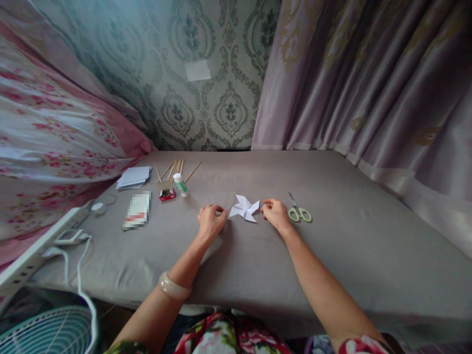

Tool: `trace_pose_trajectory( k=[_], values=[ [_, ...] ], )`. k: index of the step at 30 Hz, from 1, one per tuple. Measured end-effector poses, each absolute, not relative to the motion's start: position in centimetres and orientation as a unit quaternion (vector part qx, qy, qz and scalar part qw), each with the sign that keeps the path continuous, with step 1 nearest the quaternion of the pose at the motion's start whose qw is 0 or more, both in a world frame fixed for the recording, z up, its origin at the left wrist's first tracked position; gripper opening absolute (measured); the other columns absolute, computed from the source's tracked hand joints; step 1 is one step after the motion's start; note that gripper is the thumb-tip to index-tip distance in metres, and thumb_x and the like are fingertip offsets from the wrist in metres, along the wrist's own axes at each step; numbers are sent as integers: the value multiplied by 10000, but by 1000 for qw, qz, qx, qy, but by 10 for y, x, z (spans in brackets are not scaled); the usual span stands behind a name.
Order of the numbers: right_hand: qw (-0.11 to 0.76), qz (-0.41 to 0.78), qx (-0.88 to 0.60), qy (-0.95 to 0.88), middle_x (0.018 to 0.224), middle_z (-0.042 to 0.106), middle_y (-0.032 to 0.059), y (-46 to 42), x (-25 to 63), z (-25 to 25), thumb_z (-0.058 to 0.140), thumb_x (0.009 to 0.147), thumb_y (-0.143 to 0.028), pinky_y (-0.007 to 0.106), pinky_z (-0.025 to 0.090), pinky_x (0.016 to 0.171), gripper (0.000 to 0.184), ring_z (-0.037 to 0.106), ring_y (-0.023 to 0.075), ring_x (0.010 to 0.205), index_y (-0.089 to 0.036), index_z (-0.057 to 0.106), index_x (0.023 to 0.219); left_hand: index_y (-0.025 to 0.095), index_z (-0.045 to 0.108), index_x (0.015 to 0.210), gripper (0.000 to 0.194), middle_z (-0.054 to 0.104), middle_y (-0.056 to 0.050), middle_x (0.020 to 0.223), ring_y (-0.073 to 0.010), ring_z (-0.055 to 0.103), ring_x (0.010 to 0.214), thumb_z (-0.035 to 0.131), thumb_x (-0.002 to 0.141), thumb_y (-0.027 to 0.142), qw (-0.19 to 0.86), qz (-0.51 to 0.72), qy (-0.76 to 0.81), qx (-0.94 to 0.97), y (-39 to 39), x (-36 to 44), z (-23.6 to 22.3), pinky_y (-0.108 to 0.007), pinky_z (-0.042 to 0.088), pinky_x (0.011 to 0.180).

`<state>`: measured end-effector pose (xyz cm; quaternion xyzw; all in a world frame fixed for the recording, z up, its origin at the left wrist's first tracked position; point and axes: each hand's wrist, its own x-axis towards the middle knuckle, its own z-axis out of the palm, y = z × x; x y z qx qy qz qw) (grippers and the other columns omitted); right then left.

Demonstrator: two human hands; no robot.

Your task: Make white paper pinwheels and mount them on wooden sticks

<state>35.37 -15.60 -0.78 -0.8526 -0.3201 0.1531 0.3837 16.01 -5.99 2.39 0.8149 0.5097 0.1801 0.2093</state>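
A folded white paper shape with pointed flaps (245,208) lies on the grey sheet (332,246). My left hand (211,220) rests just left of it, fingers curled under, touching the sheet near the paper's left tip. My right hand (275,212) sits at the paper's right side, fingers bent and pinching its right point. A pale bangle (174,287) circles my left wrist.
Green-handled scissors (299,211) lie right of my right hand. Behind and left are a glue stick (181,185), wooden sticks (176,168), a small red box (167,194), white paper sheets (134,177), a power strip (33,250). A curtain hangs at right, a fan (47,330) below left.
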Motion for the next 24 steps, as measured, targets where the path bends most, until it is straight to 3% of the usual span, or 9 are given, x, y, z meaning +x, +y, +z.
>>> trace_pose_trajectory(
  k=[4,9,16,24],
  values=[
    [378,134,-857,-325,796,720,102,-159,350,-8,436,823,-289,245,462,637,309,657,174,680,-139,677,942,161,691,789,232,685,-66,791,-193,607,759,519,777,317,259,267,518,770,-38,135,27,-306,448,733],
    [326,49,-877,-348,777,707,139,-162,347,-8,401,829,-455,292,413,642,422,635,236,739,-152,686,761,146,666,763,209,675,-45,712,-166,601,674,524,752,299,274,357,553,701,-7,100,20,-273,450,652],
    [303,37,-887,-347,719,686,135,-162,348,-12,396,811,-483,293,362,585,445,584,221,651,-165,681,687,150,647,826,200,684,-56,765,-177,624,730,499,754,262,218,412,611,640,28,64,21,-279,472,700],
    [316,26,-888,-332,644,654,114,-162,348,-11,395,783,-489,290,352,574,433,549,207,604,-176,649,626,147,637,897,262,685,-109,936,-225,624,917,414,760,155,175,437,653,593,65,49,30,-353,459,867]
  ],
)
